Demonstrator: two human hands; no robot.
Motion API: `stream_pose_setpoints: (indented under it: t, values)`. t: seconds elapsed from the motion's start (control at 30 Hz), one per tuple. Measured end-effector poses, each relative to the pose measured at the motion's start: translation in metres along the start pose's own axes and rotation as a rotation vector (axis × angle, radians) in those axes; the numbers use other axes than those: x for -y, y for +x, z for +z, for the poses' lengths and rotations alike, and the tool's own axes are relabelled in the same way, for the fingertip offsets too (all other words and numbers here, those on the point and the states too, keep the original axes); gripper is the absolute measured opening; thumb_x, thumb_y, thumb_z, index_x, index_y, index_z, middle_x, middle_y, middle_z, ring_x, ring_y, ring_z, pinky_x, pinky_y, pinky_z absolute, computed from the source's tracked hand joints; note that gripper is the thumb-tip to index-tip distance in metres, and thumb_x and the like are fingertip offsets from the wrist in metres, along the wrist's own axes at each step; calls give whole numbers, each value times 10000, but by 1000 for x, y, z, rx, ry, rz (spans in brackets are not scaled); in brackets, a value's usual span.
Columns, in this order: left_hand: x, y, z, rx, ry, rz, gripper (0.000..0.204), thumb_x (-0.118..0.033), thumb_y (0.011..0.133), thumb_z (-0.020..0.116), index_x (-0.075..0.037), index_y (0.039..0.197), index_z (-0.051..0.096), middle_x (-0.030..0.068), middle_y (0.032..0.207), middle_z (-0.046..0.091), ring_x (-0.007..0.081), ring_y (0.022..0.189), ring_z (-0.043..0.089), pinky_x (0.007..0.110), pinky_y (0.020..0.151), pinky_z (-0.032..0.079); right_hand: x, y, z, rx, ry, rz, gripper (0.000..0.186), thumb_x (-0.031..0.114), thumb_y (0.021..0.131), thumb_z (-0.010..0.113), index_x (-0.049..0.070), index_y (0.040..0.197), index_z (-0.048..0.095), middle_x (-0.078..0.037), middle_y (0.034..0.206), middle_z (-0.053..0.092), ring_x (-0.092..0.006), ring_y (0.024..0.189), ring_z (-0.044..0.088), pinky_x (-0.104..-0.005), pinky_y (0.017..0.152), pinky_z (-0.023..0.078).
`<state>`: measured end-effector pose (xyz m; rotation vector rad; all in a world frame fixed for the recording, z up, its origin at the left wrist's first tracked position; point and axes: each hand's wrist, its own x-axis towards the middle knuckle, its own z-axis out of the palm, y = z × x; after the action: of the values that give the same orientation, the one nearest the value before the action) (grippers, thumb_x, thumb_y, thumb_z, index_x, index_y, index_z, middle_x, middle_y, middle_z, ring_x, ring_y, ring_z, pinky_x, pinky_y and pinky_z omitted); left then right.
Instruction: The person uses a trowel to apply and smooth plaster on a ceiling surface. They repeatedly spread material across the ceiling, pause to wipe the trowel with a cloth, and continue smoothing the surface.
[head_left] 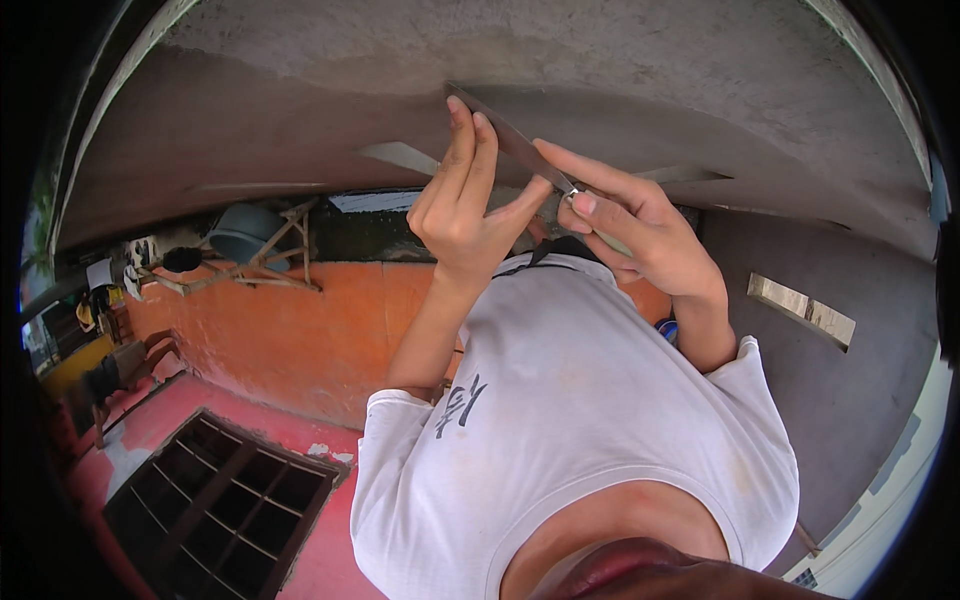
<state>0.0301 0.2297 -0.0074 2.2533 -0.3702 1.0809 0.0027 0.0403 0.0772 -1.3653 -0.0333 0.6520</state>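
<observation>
Before a grey wall [300, 90], a person in a white shirt [590, 380] holds a knife [515, 141] out front, its tip slanting up and left. The right hand [645, 235] grasps the handle [610, 233]; the left hand [458, 205] has fingers extended at the blade, though whether they pinch it is hard to tell. Far left, a basin [243, 232] sits by a wooden frame [303, 240].

The slim blade [512, 138] is smooth metal with a dull sheen, the shirt [600, 370] matt white cloth, the grey wall [300, 100] matt and mottled like bare cement, the orange wall [280, 330] unevenly painted, the basin [238, 232] apparently smooth plastic, and the frame [283, 236] plain, unvarnished-looking wood.
</observation>
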Motion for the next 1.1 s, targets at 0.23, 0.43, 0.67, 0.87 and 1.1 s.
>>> stream_pose_setpoints:
  t: [0.23,0.43,0.67,0.87,1.1]
  values:
    - [-3,1,-6,31,-6,-35,643,-211,601,890,57,1157,712,231,1308,642,323,999,740,304,715,627,0,7,-1,51,49,-9,511,168,1044,487,62,1538,409,-13,805,532,-5,442,336,-195,369,257]
    - [7,3,-10,10,3,-16,626,-186,595,872,60,1148,714,231,1305,644,310,978,747,302,716,627,-2,8,6,40,58,4,515,167,1040,489,61,1537,410,-8,805,530,-4,439,331,-195,369,267]
    - [22,5,-18,-16,57,-70,603,-143,595,840,65,1146,713,245,1299,643,309,983,746,300,718,627,-3,35,19,96,38,7,518,165,1041,478,66,1543,399,-2,806,527,-6,446,335,-193,363,278]
    - [21,4,-23,-17,30,-51,597,-123,584,827,68,1138,714,250,1299,641,319,1009,738,294,699,619,-2,23,26,63,62,29,530,303,1044,514,108,1531,440,-2,761,532,-33,465,357,-219,383,308]
    - [46,9,-34,-35,104,-79,614,-104,575,810,66,1156,706,232,1318,637,332,1033,728,311,755,618,-5,58,43,145,83,-10,528,204,1041,486,76,1545,397,-14,822,535,-15,450,346,-202,376,311]
